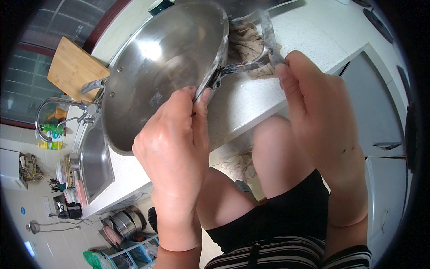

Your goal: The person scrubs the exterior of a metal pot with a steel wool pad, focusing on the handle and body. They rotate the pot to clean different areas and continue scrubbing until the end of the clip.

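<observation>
A large stainless steel pan (158, 74) is tilted up over the white counter, its shiny inside facing me. My left hand (171, 144) pinches the near rim, thumb on the outside. On the pan's right side, a metal loop handle (245, 66) carries dark smears and whitish suds. At the handle's outer corner, my right hand (315, 104) is closed between thumb and forefinger. Blur there hides whether a thin grey piece lies between fingers and metal. A crumpled beige cloth (247, 40) lies on the counter behind the handle. The opposite handle (94, 85) sticks out to the left.
Left of the pan are a steel sink (97, 161), a curved faucet (50, 101) and a wooden cutting board (75, 69). Bottles (52, 139) stand beyond the faucet. The white counter (242, 104) ends just above my knees. Grey cabinet doors (373, 107) are at right.
</observation>
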A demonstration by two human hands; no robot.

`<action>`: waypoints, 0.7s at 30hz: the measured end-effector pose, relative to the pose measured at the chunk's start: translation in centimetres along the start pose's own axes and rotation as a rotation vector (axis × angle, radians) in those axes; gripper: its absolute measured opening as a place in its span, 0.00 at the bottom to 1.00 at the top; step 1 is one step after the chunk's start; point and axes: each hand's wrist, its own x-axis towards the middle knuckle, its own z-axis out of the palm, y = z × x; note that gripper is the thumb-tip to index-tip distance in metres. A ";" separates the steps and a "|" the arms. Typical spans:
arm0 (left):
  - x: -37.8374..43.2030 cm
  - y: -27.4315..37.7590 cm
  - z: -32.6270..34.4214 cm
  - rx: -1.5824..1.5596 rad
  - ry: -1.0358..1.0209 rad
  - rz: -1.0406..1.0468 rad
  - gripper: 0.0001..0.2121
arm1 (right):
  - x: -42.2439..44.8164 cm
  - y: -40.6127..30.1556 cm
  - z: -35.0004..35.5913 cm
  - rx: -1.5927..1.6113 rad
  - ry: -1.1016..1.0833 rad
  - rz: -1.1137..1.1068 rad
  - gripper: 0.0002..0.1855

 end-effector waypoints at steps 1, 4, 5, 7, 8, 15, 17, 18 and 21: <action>0.0 0.0 0.0 0.003 0.001 0.003 0.07 | 0.1 0.1 -0.1 -0.004 -0.011 0.012 0.15; 0.0 0.1 -0.1 0.012 -0.001 0.001 0.07 | -0.2 0.0 0.1 0.016 -0.050 -0.028 0.16; 0.0 0.1 -0.1 0.015 -0.004 -0.002 0.07 | -0.4 -0.1 0.2 0.027 -0.065 -0.054 0.16; 0.0 0.0 -0.1 0.004 -0.002 -0.002 0.07 | 0.1 0.1 0.2 0.013 -0.006 -0.046 0.15; 0.0 0.0 -0.1 -0.002 -0.001 -0.002 0.07 | 0.2 0.2 0.2 0.009 0.005 -0.046 0.15; -0.1 0.0 0.0 -0.012 -0.007 -0.012 0.07 | 0.0 0.5 0.4 -0.019 0.014 -0.031 0.14; -0.1 -0.1 0.0 -0.003 -0.008 -0.010 0.07 | -0.1 0.3 0.1 -0.065 -0.011 -0.010 0.14; -0.1 -0.1 -0.1 -0.003 -0.006 -0.006 0.07 | -0.1 0.3 0.1 -0.055 -0.016 -0.002 0.14; 0.0 0.0 0.0 -0.001 0.002 0.005 0.07 | -0.3 0.6 0.2 -0.027 -0.020 0.007 0.14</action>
